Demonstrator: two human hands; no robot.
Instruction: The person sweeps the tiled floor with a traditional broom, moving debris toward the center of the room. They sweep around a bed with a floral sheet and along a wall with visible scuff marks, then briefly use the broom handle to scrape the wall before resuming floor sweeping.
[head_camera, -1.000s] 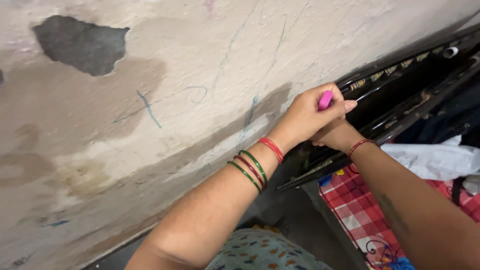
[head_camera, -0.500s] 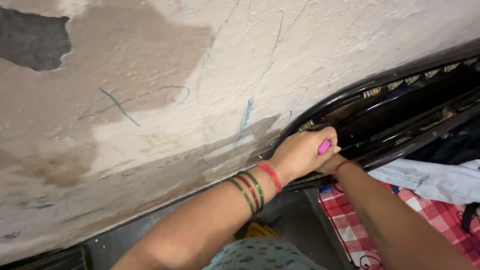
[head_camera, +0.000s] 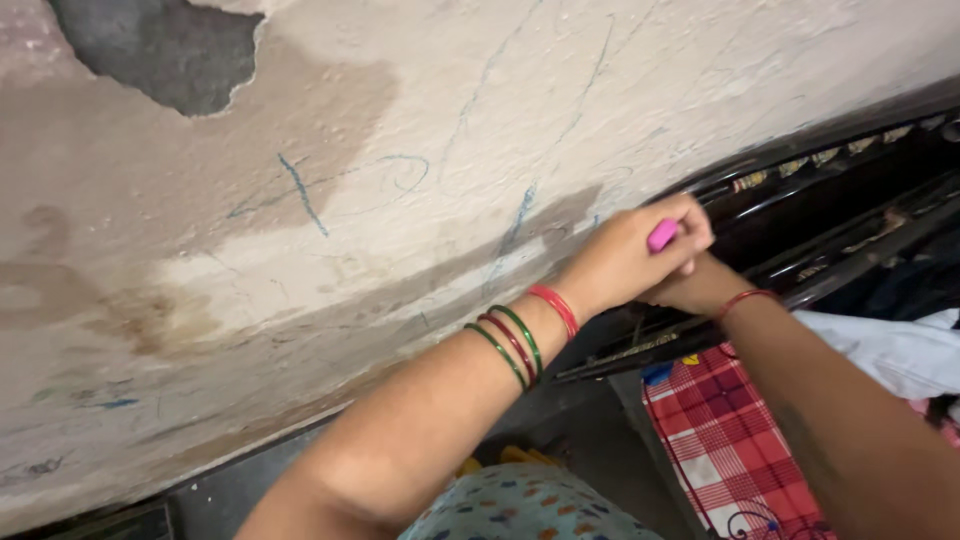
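Closed around a small pink plastic object (head_camera: 662, 235), the left hand (head_camera: 625, 262) presses at the glossy black machine's (head_camera: 800, 215) near-left end by the stained plaster wall (head_camera: 300, 200), while the right hand (head_camera: 695, 290), mostly hidden, seems to steady beneath; slow, firm strokes would likely serve best.

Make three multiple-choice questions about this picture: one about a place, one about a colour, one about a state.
1. Where does the red checked cloth lie?
A. on the wall
B. below the black machine, under the right forearm
C. over the left hand

2. What colour is the small thing in the left hand?
A. pink
B. yellow
C. white

3. How is the left hand's grip?
A. open flat
B. closed round the small pink thing
C. out of view

Answers:
1 B, the cloth shows under the black machine.
2 A, a pink end sticks out between the fingers.
3 B, the fingers curl round it.
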